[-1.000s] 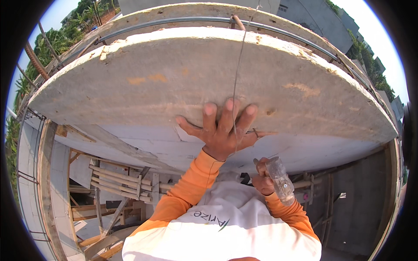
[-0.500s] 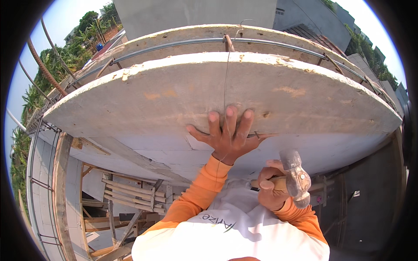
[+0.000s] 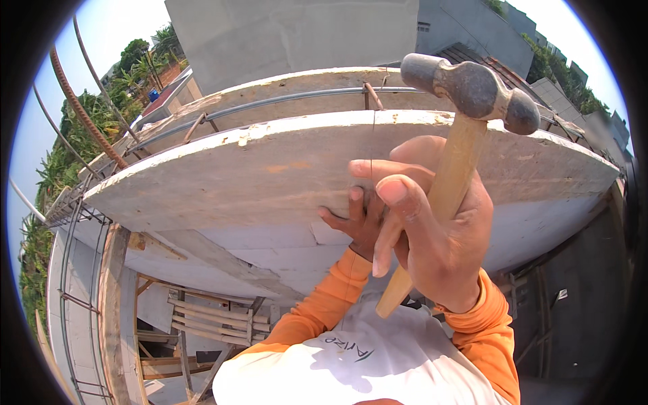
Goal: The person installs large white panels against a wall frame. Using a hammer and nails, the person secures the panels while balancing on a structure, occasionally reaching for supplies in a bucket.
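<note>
My right hand (image 3: 445,243) is raised close to the camera, loosely gripping the wooden handle of a ball-peen hammer (image 3: 472,91), with some fingers stretched out and the metal head uppermost. My left hand (image 3: 358,223) lies with fingers spread on the face of a weathered, pale board (image 3: 223,169), partly hidden behind my right hand. A thin wire (image 3: 374,135) hangs down over the board in front of the hands; whether my right fingers touch it I cannot tell.
Metal pipe (image 3: 283,101) runs between this board and another behind it (image 3: 283,84). Rebar (image 3: 88,111) sticks up at the left, beside a timber post (image 3: 111,283). Bamboo poles (image 3: 212,320) lie below. A grey wall (image 3: 290,30), roofs and trees stand beyond.
My right hand has risen with the hammer toward the camera, and its fingers have loosened. My left hand stays on the board, which sits lower in view.
</note>
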Demonstrator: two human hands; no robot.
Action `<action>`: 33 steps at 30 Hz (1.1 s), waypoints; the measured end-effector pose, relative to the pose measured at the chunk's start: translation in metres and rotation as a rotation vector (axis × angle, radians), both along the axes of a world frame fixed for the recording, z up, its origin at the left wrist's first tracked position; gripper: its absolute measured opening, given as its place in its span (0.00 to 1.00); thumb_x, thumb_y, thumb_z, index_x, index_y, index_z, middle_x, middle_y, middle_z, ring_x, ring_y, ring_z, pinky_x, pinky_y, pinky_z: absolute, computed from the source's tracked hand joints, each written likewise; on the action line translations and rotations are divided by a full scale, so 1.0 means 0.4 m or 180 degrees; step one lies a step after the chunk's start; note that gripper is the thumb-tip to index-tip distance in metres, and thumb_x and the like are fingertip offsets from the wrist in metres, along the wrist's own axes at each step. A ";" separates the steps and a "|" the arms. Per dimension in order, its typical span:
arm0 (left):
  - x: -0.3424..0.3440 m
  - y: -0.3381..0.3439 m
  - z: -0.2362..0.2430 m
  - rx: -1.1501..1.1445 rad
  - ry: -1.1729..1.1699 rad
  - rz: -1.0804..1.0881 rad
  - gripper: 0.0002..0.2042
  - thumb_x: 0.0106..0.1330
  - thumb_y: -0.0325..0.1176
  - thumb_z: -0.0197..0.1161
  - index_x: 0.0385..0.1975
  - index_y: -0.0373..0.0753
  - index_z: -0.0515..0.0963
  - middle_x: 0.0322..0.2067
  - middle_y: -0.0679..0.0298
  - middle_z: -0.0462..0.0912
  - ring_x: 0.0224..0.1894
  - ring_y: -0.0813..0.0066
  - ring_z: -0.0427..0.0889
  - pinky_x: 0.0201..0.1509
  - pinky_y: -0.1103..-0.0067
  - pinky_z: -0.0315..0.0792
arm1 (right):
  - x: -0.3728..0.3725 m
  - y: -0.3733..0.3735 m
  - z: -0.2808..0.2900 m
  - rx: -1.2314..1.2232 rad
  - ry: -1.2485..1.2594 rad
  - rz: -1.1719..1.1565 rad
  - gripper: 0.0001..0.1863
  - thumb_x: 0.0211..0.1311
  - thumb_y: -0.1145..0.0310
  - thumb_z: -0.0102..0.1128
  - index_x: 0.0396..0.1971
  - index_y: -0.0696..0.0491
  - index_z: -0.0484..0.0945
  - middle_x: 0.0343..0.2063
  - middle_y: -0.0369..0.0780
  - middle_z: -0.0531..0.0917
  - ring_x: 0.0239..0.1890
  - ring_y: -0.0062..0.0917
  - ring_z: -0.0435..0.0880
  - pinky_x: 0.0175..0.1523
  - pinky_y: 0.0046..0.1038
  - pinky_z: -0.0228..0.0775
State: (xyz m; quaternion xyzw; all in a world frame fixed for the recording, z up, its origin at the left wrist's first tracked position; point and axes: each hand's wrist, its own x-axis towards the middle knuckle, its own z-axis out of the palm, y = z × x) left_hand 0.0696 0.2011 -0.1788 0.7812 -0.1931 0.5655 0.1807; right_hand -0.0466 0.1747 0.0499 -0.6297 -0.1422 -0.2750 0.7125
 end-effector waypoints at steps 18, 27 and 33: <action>0.013 0.020 0.100 -0.0377 -0.0855 -0.0180 0.37 0.59 0.73 0.56 0.63 0.58 0.70 0.71 0.62 0.64 0.79 0.52 0.45 0.70 0.34 0.22 | -0.099 -0.055 0.034 -0.0966 0.0659 -0.1100 0.19 0.70 0.65 0.57 0.48 0.68 0.79 0.20 0.37 0.82 0.08 0.02 0.62 0.12 0.11 0.51; 0.026 0.008 0.099 -0.0385 -0.0972 -0.0279 0.40 0.56 0.76 0.56 0.64 0.57 0.70 0.73 0.60 0.61 0.78 0.52 0.44 0.70 0.35 0.17 | -0.115 -0.110 0.155 -0.0583 0.0688 -0.0844 0.24 0.76 0.67 0.46 0.62 0.70 0.68 0.09 0.25 0.63 0.05 0.06 0.57 0.10 0.11 0.54; 0.023 0.017 0.102 -0.0263 -0.0941 -0.0200 0.44 0.56 0.78 0.54 0.69 0.56 0.66 0.73 0.60 0.61 0.78 0.51 0.44 0.71 0.36 0.17 | -0.137 -0.106 0.189 -0.1015 0.0790 -0.1076 0.22 0.77 0.67 0.44 0.59 0.71 0.69 0.09 0.26 0.65 0.04 0.07 0.58 0.10 0.11 0.56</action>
